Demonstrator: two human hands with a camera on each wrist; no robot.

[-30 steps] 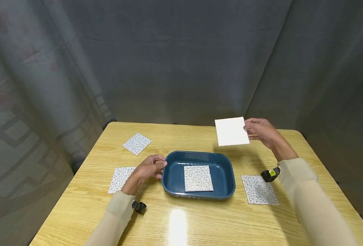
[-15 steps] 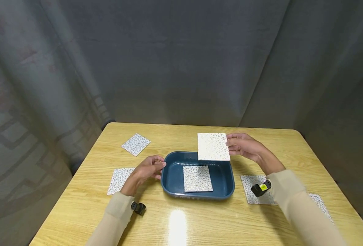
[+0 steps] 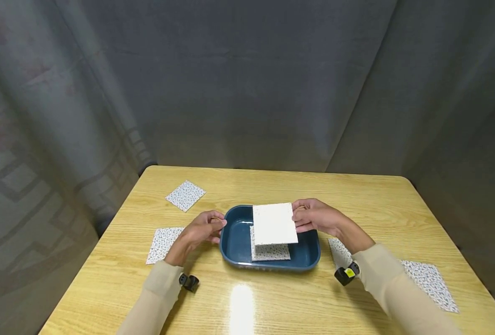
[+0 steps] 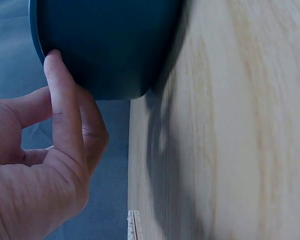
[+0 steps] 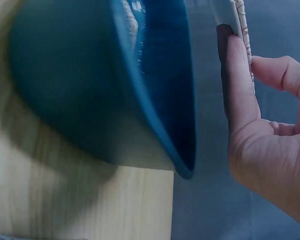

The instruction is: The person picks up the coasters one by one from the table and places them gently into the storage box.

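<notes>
A deep blue rectangular dish (image 3: 236, 244) stands mid-table. My left hand (image 3: 203, 229) pinches its left rim; the left wrist view shows a fingertip against the dish wall (image 4: 110, 45). Inside lies a square speckled tile (image 3: 272, 253), flat on the bottom and partly covered from sight. Above it my right hand (image 3: 319, 217) holds a second square tile (image 3: 274, 223) by its right edge, between thumb and fingers. That tile looks bright white from glare. Edge-on in the right wrist view, the held tile (image 5: 244, 37) is thin with a textured face, apart from the dish rim.
Two more patterned tiles lie left of the dish, a far one (image 3: 186, 195) and a nearer one (image 3: 162, 243). To the right are a tile (image 3: 339, 251) partly behind my wrist and another tile (image 3: 431, 284) beside my sleeve. Grey curtains (image 3: 239, 93) hang behind the table.
My right hand has carried its tile leftward and down, from right of the dish to over it. More of the far-right tile shows now. The left hand and dish have stayed still.
</notes>
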